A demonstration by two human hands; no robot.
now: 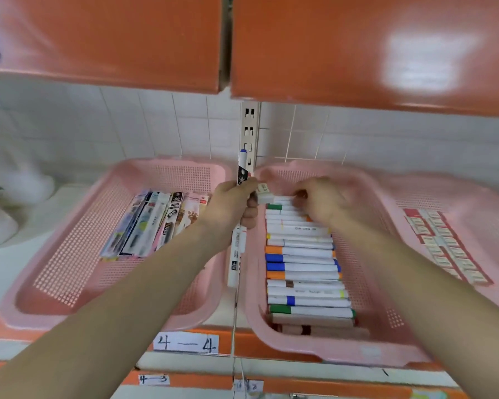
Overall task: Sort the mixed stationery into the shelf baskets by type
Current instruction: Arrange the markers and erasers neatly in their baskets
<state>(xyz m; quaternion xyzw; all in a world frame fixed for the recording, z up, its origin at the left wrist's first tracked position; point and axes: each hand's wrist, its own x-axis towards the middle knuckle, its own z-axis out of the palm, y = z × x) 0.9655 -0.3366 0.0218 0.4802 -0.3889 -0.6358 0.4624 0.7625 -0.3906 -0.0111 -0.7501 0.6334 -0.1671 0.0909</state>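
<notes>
Head view: we find the white, blue-capped plastic marker (pixel 242 161) and small white eraser block (pixel 264 194) clenched in the left hand (pixel 231 204), over the rim of the pink mesh plastic basket (pixel 343 351). Of the right hand (pixel 321 200) we cannot tell the hold. Risk: the crowded grip drops the eraser among the basket's markers (pixel 303 266).

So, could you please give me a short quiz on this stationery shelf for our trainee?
1. True or false: the coloured-cap white markers lie in a row in the middle pink plastic mesh basket.
2. What does the left hand grip? A) a blue-capped white marker B) steel scissors C) a wooden ruler
3. Fill in: the small white erasers lie in the ___ basket.
Key: 1 true; 2 A; 3 right, the right pink mesh basket.
</notes>
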